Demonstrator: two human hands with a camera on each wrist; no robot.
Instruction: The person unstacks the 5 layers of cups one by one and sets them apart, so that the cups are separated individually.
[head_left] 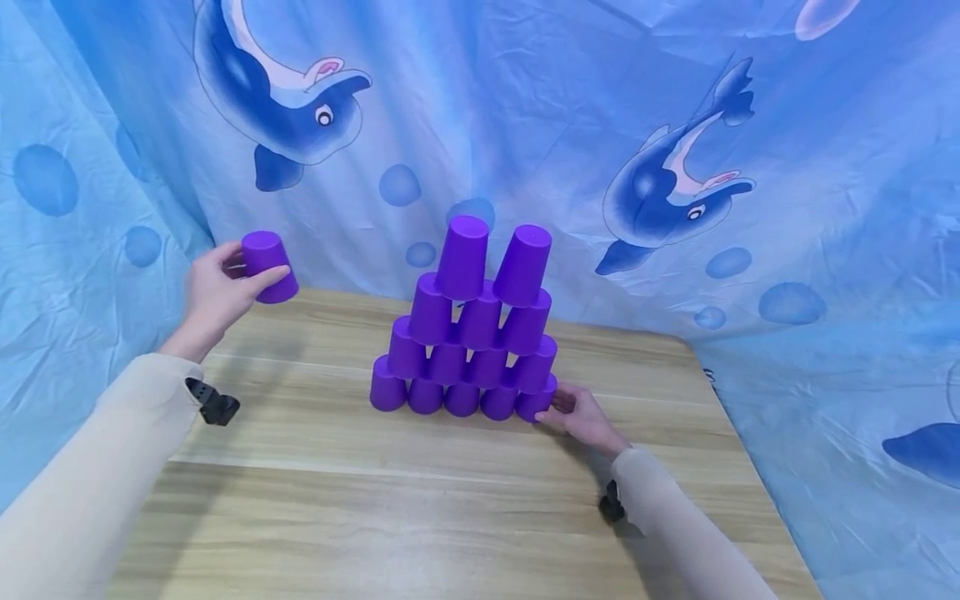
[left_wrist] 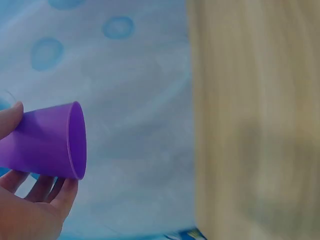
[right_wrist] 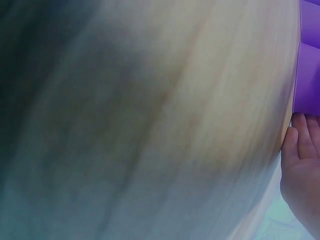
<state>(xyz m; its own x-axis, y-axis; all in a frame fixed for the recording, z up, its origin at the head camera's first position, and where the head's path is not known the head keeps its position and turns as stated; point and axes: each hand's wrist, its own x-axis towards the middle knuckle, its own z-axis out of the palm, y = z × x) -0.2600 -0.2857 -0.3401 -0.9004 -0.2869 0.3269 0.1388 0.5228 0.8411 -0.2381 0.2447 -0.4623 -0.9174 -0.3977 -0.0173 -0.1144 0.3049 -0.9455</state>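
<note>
My left hand holds a purple cup upside down in the air to the left of a stack, thumb on one side and fingers on the other. In the left wrist view the cup's open rim faces the table. The pyramid of upside-down purple cups has several in each of its lower two rows, three above, and two on top with a gap between them. My right hand is at the bottom row's right end cup; its extended fingers touch the side of that cup.
The stack stands on a wood-grain table. Behind it hangs a blue curtain printed with dolphins and bubbles, which also runs down both sides. A black strap device is on my left wrist, another on my right.
</note>
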